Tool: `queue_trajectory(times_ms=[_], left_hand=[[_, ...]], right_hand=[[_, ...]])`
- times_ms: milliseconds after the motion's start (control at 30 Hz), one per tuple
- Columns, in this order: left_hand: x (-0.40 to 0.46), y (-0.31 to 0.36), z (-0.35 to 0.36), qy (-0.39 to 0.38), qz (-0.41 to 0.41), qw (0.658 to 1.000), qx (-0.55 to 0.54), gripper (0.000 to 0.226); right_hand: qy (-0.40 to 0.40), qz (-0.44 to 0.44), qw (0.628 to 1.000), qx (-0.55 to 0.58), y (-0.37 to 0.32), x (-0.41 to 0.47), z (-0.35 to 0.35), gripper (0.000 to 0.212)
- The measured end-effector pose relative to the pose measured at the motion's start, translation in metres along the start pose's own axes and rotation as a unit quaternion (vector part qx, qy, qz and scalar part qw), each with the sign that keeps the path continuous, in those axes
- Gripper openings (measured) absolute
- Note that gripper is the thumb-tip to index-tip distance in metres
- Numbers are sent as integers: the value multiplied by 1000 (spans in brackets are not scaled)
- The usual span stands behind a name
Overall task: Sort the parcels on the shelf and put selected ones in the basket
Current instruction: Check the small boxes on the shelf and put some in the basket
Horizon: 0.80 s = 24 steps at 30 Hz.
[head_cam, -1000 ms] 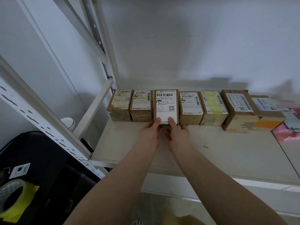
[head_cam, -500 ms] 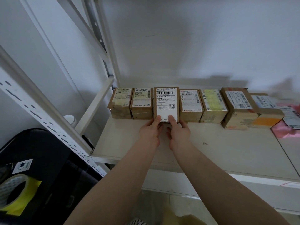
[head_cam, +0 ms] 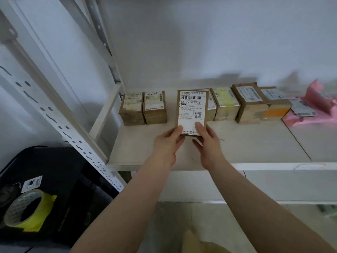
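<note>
Left hand (head_cam: 166,143): gripping the brown cardboard parcel with white label (head_cam: 191,112) at its seven o'clock corner.
Right hand (head_cam: 207,143): fingers clasping its five o'clock corner.

head view, close, facing down onto shelf (head_cam: 237,148)

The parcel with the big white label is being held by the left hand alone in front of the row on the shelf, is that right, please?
Not quite: the head view shows both hands on the parcel, the left hand and the right hand gripping its lower edge. It is indeed in front of the row on the shelf.
</note>
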<state>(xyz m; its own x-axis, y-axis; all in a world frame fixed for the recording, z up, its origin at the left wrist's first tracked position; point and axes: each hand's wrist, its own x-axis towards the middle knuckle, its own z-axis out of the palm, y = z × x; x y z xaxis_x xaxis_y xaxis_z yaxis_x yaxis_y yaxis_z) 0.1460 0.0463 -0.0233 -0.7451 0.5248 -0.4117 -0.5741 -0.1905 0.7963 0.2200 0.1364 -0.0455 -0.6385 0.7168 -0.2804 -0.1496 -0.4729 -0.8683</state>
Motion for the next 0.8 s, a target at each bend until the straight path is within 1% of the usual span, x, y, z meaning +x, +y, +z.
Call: queue_trajectory(times_ms=[100, 133, 200, 233, 267, 367, 467, 567, 600, 633, 667, 733, 800], left_hand=[[-21, -10, 4, -19, -30, 992, 117, 39], [-28, -15, 7, -23, -43, 986, 159, 38], [-39, -29, 15, -48, -63, 973, 215, 53], [-45, -39, 19, -71, -66, 967, 234, 63], [-51, -48, 25, -99, -67, 960, 254, 67], [-74, -83, 53, -182, -84, 926, 320, 63], [-101, -132, 98, -249, -114, 891, 362, 58], [-119, -174, 138, -286, -128, 874, 371, 54], [-128, -196, 157, -302, -136, 863, 381, 54], [-137, -219, 176, -316, -144, 851, 394, 54], [-147, -242, 194, -330, -154, 839, 403, 55], [-166, -291, 230, -360, -176, 815, 419, 57], [-187, -340, 269, -384, -201, 793, 429, 58]], right_hand=[[41, -22, 999, 24, 0, -33, -24, 51], [56, -22, 998, 35, 2, -44, -35, 50], [81, -19, 995, 49, 5, -67, -58, 52], [93, -17, 994, 52, 6, -78, -71, 53], [105, -18, 993, 53, 6, -88, -86, 53], [150, -31, 987, 54, 2, -121, -136, 47], [217, -39, 973, 63, -7, -153, -206, 37], [252, -37, 965, 66, -20, -173, -263, 31], [270, -37, 960, 69, -24, -182, -291, 30], [288, -34, 954, 69, -29, -191, -321, 32], [309, -26, 948, 64, -32, -201, -350, 38], [355, -2, 933, 57, -39, -221, -409, 59], [389, 16, 919, 54, -47, -243, -468, 70]])
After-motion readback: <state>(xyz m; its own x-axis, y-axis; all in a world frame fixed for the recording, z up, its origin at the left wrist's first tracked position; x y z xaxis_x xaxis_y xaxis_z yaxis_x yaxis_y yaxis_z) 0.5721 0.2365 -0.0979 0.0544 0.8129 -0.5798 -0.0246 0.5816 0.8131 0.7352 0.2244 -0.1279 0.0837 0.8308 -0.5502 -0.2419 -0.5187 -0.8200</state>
